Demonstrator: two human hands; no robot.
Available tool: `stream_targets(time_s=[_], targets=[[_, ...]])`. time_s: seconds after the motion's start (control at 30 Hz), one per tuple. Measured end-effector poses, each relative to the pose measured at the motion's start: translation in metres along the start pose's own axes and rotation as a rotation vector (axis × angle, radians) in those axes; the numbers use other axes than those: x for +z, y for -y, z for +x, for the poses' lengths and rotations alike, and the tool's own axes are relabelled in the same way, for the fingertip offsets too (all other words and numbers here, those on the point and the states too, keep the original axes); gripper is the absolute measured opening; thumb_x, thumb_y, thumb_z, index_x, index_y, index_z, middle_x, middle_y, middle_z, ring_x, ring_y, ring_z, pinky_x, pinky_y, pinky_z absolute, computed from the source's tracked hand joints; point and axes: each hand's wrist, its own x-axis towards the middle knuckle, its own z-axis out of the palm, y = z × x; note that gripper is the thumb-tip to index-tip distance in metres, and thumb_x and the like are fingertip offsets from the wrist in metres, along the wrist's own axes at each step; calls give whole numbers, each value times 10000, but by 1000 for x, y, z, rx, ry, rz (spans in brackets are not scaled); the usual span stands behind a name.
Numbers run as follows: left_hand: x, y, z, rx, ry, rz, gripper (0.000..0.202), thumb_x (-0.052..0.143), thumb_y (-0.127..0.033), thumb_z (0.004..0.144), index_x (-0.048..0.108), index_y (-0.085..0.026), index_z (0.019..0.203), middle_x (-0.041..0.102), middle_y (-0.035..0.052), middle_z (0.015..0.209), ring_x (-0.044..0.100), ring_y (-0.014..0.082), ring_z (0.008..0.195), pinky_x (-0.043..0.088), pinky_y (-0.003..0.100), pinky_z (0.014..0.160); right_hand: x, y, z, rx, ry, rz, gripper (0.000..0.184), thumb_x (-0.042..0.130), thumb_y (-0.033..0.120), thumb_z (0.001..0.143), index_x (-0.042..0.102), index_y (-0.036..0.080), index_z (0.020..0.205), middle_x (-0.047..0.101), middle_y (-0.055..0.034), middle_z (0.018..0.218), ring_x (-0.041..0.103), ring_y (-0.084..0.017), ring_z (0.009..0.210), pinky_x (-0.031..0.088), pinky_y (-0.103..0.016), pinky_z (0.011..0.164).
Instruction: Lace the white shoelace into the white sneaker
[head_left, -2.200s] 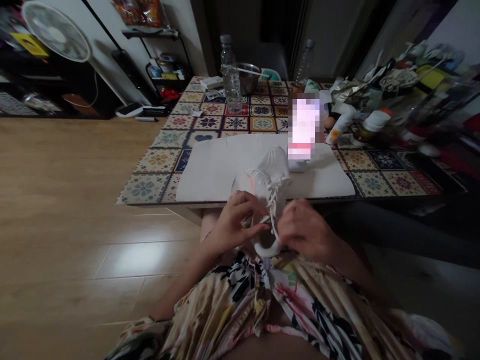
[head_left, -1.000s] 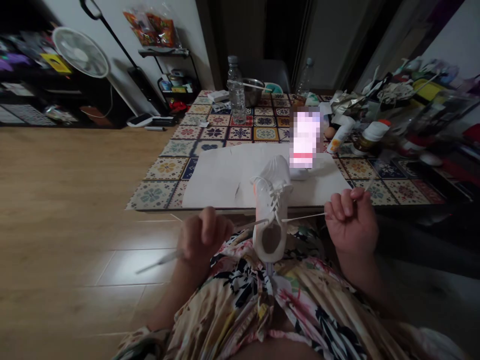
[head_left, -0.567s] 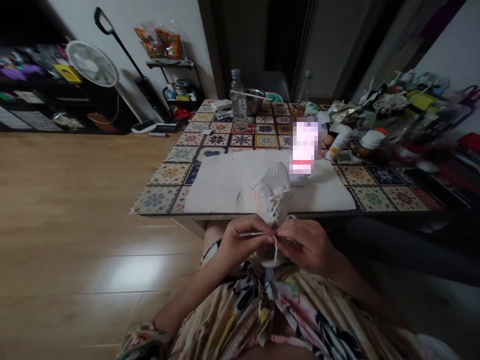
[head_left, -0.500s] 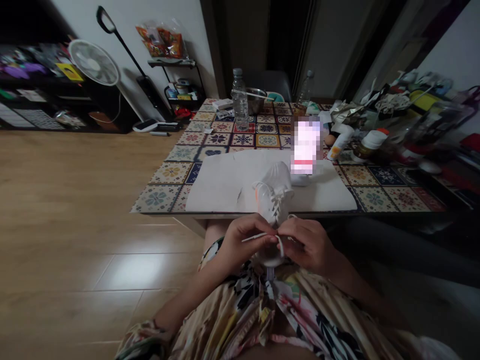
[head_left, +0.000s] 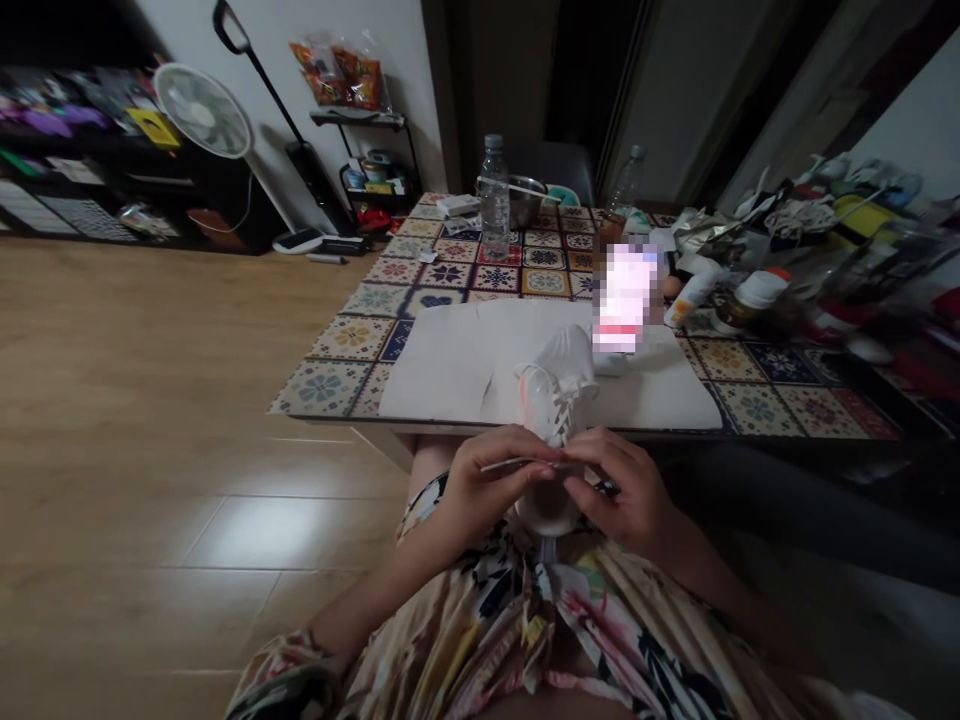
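Note:
A white lace-up shoe [head_left: 561, 370] stands toe-away at the table's near edge, its heel end close to my lap. My left hand [head_left: 499, 475] pinches a white shoelace [head_left: 510, 464] between thumb and fingers above the shoe's opening. From the other side my right hand [head_left: 622, 485] meets it, fingertips bent onto the lace by the left fingertips. Its thumb sits a little lower. The exact grip of the right fingers is partly hidden. Crossed laces run up the shoe's front, and a loose loop lies over its left side.
White paper [head_left: 442, 360] covers the patterned table [head_left: 330, 385] under the shoe's toe. A lit, blurred phone [head_left: 626, 300] stands just beyond. Farther back are a water bottle [head_left: 495, 200] and a metal bowl [head_left: 527, 205]. Jars and clutter, including a white-lidded jar [head_left: 754, 300], crowd the right.
The lace loop that stood by my right fingers no longer shows. My right fingertips have moved in against the left ones, and its thumb has dropped away. The view has shifted slightly.

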Motion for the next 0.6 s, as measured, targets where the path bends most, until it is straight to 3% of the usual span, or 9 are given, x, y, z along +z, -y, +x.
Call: stream_targets(time_s=[0.17,0.3,0.43,0.6], targets=[[-3,-4,0,21,21,87,188,693,-297,892,731,-161,767,688,65,768,638,150,737,513,242,689,3,-1,6,-68,32,31,164,563,125,882,600,231,1002,656,-36,920,631,-177,861,536,-312,778],[-2,-5,-4,-173,-5,9,199,696,-306,879,699,-152,754,690,45,731,618,135,684,492,223,664,6,-4,4,-149,-40,-79,257,564,85,879,559,250,1076,675,-31,930,641,-174,843,540,-309,760],[2,-5,-3,-390,-82,-118,306,806,-437,741,717,-146,708,704,50,698,618,154,651,515,241,648,4,-6,1,-324,-6,-335,278,574,127,918,550,275,1153,694,-33,987,632,-163,787,511,-312,723],[5,-4,-1,-451,-66,-163,270,819,-423,715,760,-160,694,717,48,674,633,166,650,524,255,661,1,-1,3,-341,-30,-368,165,536,163,951,588,248,1083,684,-44,960,603,-172,774,486,-329,708]])
